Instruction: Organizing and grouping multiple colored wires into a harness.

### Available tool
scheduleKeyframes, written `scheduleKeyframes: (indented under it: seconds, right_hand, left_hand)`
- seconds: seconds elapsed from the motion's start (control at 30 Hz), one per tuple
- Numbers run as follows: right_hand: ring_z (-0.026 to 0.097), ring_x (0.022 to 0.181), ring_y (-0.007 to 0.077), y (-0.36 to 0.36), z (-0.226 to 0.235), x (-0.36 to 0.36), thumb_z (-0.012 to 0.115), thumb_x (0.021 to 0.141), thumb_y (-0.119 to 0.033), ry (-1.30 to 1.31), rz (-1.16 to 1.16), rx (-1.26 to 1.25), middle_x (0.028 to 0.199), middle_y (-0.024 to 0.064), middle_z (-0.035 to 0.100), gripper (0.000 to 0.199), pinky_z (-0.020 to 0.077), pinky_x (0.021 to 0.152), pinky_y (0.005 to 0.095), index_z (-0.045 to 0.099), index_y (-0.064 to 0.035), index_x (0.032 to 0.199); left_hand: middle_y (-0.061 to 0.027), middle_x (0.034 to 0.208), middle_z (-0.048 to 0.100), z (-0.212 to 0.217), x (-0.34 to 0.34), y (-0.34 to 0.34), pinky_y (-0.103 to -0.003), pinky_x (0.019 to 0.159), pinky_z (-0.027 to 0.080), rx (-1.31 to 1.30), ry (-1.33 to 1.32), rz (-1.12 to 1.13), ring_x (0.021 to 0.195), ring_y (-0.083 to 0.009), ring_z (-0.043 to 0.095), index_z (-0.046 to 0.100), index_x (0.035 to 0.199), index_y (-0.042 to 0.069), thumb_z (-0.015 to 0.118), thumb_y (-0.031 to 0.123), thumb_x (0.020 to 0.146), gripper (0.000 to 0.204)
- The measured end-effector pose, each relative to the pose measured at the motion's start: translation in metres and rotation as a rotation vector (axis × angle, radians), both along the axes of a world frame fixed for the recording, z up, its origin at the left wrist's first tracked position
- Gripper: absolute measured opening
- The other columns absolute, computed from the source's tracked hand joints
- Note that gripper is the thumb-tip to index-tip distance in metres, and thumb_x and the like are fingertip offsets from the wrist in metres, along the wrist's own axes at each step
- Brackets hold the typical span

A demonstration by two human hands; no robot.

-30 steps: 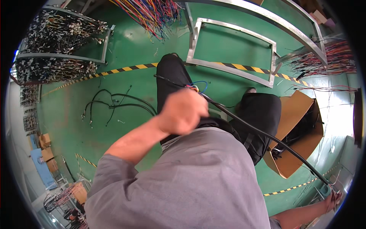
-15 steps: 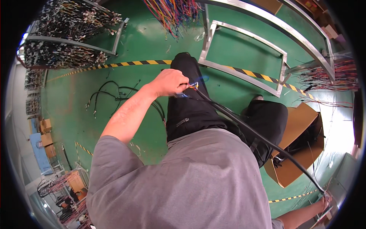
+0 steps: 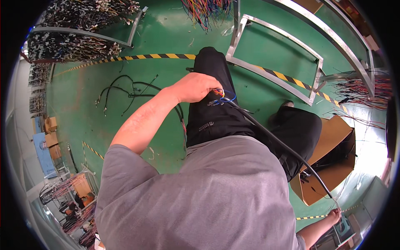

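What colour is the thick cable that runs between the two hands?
Black, seen in the head view: the thick cable runs from the left hand to the right hand.

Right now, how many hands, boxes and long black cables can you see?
Hands: 2, the left hand and the right hand
Long black cable stretched between them: 1
Open cardboard box on the floor: 1
Total: 4

Left hand [image 3: 196, 87] outstretched, fingers [image 3: 214, 89] closed.
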State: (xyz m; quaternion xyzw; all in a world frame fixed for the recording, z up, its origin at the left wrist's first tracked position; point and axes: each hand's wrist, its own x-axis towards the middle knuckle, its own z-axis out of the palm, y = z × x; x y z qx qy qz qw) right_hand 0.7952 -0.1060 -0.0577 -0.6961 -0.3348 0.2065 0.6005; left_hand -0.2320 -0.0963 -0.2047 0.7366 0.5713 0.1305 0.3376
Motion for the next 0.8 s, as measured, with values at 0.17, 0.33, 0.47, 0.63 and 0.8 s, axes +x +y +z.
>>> scheduleKeyframes:
  seconds: [0.17,0.33,0.47,0.63,0.8]
  right_hand:
    - [0.069,0.102,0.0229,0.000,0.003,-0.011,0.035,0.109,-0.014,0.019,-0.004,-0.019,0.115,0.0119,0.069,0.038,0.0576,0.086,0.0347,0.064,0.0011,0.128]
    - [0.069,0.100,0.0228,-0.018,0.005,-0.021,0.036,0.109,-0.014,0.042,-0.029,-0.029,0.114,0.0121,0.069,0.037,0.0576,0.085,0.0345,0.064,0.0016,0.128]
    - [0.068,0.099,0.0227,-0.035,0.010,-0.024,0.036,0.109,-0.013,0.055,-0.052,-0.042,0.113,0.0122,0.069,0.037,0.0576,0.084,0.0343,0.064,0.0020,0.127]
    - [0.068,0.097,0.0226,-0.050,0.013,-0.023,0.037,0.110,-0.013,0.075,-0.076,-0.059,0.112,0.0124,0.069,0.036,0.0577,0.083,0.0340,0.064,0.0025,0.127]
    - [0.068,0.096,0.0225,-0.062,0.009,-0.023,0.037,0.110,-0.012,0.108,-0.098,-0.066,0.111,0.0126,0.069,0.035,0.0577,0.082,0.0338,0.064,0.0030,0.127]
  left_hand:
    - [-0.0087,0.106,0.077,0.012,0.003,-0.004,-0.037,0.093,0.057,-0.155,-0.312,0.072,0.103,-0.0241,0.075,0.075,0.110,0.005,0.066,0.005,0.092,0.020]
    - [-0.0054,0.100,0.076,0.010,0.004,-0.010,-0.032,0.091,0.056,-0.333,-0.390,0.130,0.096,-0.0165,0.072,0.077,0.106,0.004,0.072,0.019,0.099,0.017]
    - [-0.0044,0.094,0.072,0.007,0.012,-0.005,-0.033,0.088,0.055,-0.511,-0.351,0.247,0.094,-0.0162,0.067,0.077,0.097,0.004,0.076,0.031,0.101,0.027]
    - [-0.0056,0.096,0.071,0.026,0.030,-0.006,-0.037,0.092,0.054,-0.397,0.010,0.156,0.104,-0.0212,0.065,0.075,0.097,0.004,0.077,0.030,0.099,0.026]
    - [-0.0086,0.103,0.073,0.018,0.025,-0.018,-0.040,0.101,0.053,-0.053,-0.224,0.009,0.120,-0.0263,0.067,0.071,0.099,0.005,0.081,0.013,0.090,0.016]
